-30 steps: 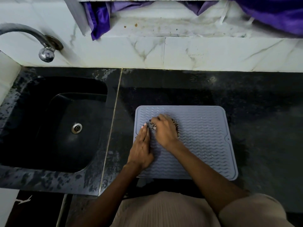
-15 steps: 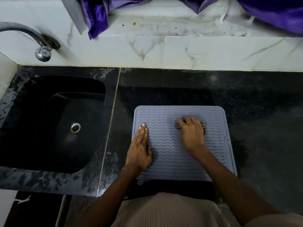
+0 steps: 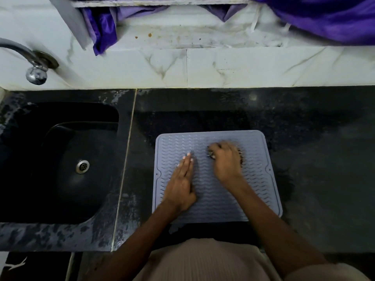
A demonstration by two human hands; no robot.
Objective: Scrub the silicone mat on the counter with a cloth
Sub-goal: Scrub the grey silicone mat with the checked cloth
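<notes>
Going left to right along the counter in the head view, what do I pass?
Sink drain → seam in the counter → left hand flat on the silicone mat → right hand gripping the cloth → bare dark counter.

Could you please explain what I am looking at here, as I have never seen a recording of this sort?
There is no machine. A person wears a camera on the head, so the picture looks forward and down at their own two arms. They stand at a dark counter with a black sink and a tap on the left. A grey ridged mat lies flat on the counter. The left hand rests flat on the mat with straight fingers, apparently steadying it. The right hand is curled round a cloth, mostly hidden under it, and presses it on the mat's far half. It looks blurred, which suggests scrubbing. Purple fabric hangs over the white ledge behind.
</notes>
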